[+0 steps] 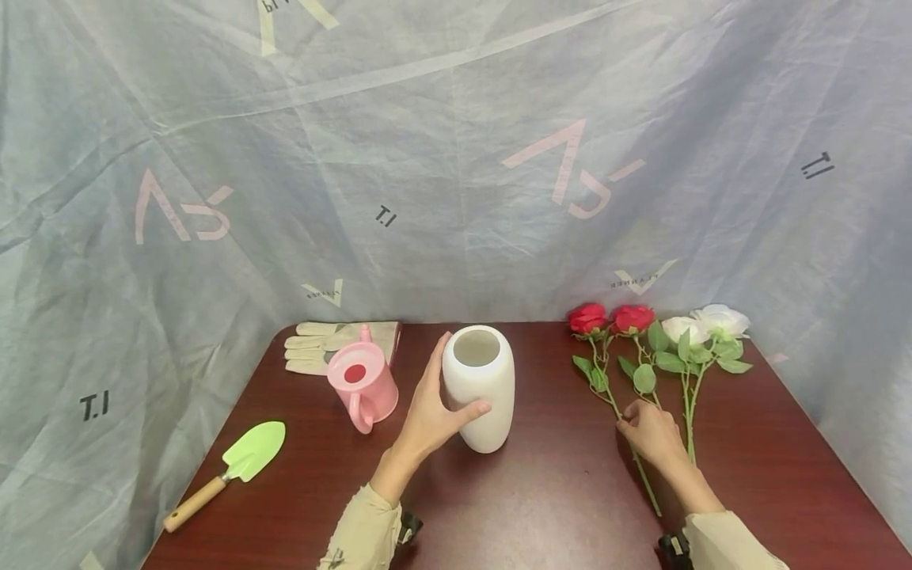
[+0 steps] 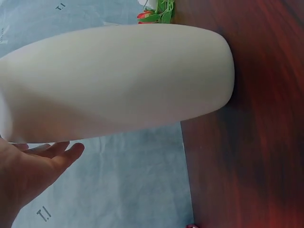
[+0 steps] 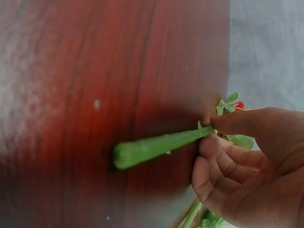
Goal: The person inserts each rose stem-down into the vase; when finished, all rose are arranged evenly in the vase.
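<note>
A white vase (image 1: 492, 423) stands upright on the table in the head view, its round mouth facing up. My left hand (image 1: 431, 410) holds it from the left side, thumb across the front and fingers along the far side. In the left wrist view the vase (image 2: 123, 76) fills much of the picture. To the right, my right hand (image 1: 654, 434) pinches the stem of the leftmost red rose (image 1: 587, 318). The right wrist view shows that green stem (image 3: 159, 148) between thumb and fingertips, its cut end pointing away from the hand.
Beside it lie another red rose (image 1: 632, 318) and white roses (image 1: 720, 323). Left of the vase are a pink watering can (image 1: 378, 394), pale work gloves (image 1: 308, 350) and a green trowel (image 1: 258, 450). A grey cloth (image 1: 456, 198) hangs behind the dark red table (image 1: 549, 507).
</note>
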`<state>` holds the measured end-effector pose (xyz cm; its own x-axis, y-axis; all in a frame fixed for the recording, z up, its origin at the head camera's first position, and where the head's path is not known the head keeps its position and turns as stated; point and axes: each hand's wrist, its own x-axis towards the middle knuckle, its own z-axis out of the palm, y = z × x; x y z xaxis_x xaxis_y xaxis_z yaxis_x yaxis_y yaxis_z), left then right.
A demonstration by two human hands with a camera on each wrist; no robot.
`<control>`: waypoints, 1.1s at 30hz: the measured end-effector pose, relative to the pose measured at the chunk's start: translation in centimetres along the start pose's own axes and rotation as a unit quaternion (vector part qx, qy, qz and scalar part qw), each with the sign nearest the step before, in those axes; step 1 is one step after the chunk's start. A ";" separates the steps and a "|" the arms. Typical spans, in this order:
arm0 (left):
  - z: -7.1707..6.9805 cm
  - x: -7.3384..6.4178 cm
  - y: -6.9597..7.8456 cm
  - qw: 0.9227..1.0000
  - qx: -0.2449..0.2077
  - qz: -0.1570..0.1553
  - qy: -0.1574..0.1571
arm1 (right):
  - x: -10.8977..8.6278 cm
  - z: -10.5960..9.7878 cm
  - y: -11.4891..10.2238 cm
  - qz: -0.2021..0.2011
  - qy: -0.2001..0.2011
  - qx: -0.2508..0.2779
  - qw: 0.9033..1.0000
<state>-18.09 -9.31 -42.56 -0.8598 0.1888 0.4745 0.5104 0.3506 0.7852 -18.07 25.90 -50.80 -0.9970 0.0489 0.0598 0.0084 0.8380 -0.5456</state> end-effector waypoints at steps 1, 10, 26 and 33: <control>0.1 0.0 0.0 1.000 0.007 0.000 0.002 | 0.1 0.0 0.1 0.001 -0.001 0.000 1.000; 0.3 0.1 0.2 1.000 0.003 0.003 0.006 | 0.0 -0.4 -0.1 0.015 -0.021 0.009 1.000; -0.6 0.1 4.2 1.000 -0.017 -0.006 -0.009 | -0.9 -0.7 -0.1 0.070 -0.175 0.320 0.929; -0.7 0.1 3.9 1.000 -0.017 0.000 -0.008 | -1.4 -0.8 0.1 0.051 -0.220 0.418 0.880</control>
<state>-16.14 -8.51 -39.17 -0.8595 0.2044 0.4686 0.5110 0.3188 0.7982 -16.64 26.32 -50.27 -0.9294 -0.2682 -0.2535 0.2225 0.1409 -0.9647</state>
